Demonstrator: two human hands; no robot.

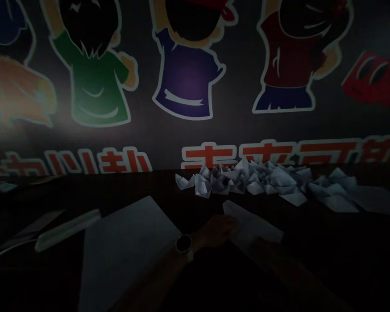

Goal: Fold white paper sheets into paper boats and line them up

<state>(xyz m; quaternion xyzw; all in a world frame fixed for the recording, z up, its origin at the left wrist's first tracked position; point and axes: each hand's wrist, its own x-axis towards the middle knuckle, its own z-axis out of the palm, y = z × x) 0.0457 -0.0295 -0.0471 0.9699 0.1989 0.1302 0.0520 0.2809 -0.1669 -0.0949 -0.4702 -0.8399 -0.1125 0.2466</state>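
A white piece of paper (251, 220), seemingly folded, lies at an angle over the dark table between my hands. My left hand (219, 229) has its fingers closed at the paper's left edge, and a round-faced watch (183, 244) sits on that wrist. At the lower edge my right hand (268, 251) grips the same paper, though deep shadow hides most of its fingers. Under and beside my left forearm is a larger blank sheet of white paper (123, 242).
Behind my hands is a long heap of folded paper boats (256, 177), with a flat sheet (380, 199) at its right end. A pale, long narrow item (68, 229) lies to the left. A wall with cartoon figures (185, 78) rises behind the table. Lighting is very dim.
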